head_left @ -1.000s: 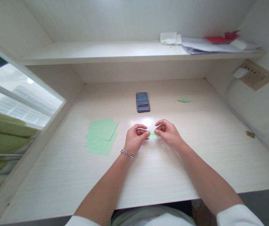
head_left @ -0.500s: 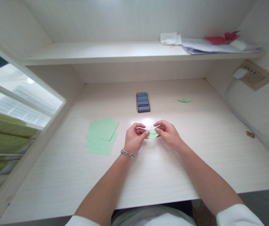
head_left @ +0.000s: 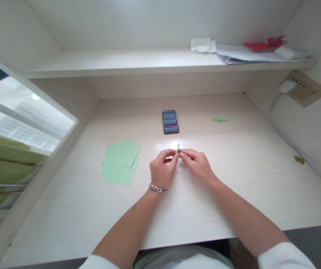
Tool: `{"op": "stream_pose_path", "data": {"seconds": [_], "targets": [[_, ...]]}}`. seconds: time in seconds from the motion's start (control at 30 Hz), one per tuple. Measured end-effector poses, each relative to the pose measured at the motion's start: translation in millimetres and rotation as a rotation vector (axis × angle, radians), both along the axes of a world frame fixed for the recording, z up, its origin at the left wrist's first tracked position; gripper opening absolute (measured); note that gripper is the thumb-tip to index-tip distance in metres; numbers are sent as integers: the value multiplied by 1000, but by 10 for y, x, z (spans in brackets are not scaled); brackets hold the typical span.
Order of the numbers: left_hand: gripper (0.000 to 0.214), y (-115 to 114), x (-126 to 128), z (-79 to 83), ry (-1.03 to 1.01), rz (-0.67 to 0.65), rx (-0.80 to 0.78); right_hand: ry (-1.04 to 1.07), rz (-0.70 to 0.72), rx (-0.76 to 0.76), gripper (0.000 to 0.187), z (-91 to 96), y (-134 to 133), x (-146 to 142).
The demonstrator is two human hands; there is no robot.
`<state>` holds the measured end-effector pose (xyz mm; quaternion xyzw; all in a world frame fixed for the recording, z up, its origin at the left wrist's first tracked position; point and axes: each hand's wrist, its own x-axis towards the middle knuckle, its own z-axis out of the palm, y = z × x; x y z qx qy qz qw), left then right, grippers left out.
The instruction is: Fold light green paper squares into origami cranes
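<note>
A small folded piece of light green paper [head_left: 178, 146] stands edge-on between my fingertips, its lower part hidden by them. My left hand [head_left: 163, 170] pinches it between thumb and index finger. From the other side, the thumb and fingers of my right hand [head_left: 196, 164] close on the same paper. Left of my hands lies a loose stack of green paper sheets [head_left: 123, 154]. Beyond them is a phone [head_left: 170, 121] with a blurred screen. A folded green paper crane [head_left: 220, 119] rests further back on the right.
A shelf [head_left: 107, 61] runs above the desk [head_left: 73, 201], holding white papers [head_left: 241, 54], a white tissue-like piece [head_left: 202, 45] and a red folded paper [head_left: 275, 41]. A cable [head_left: 278, 129] hangs from the wall socket [head_left: 308, 89] at right, near a small brown scrap [head_left: 299, 160].
The green paper has turned from lying flat and face-up to standing edge-on. My hands have come closer together, with their fingertips meeting around it.
</note>
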<state>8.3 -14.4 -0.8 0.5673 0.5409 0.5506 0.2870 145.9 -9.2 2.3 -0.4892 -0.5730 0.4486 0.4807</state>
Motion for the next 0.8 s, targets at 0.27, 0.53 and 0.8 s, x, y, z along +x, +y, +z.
{"op": "stream_pose_path", "data": {"seconds": [0.27, 0.53, 0.8], "targets": [[24, -28, -27, 11, 94, -153, -1, 256, -1, -188, 34, -100, 75, 26], [27, 121, -167, -2, -72, -264, -213, 102, 82, -266, 28, -57, 120, 141], [26, 110, -129, -54, -282, -405, -372, -77, 174, -188, 17, 5, 112, 197]]}}
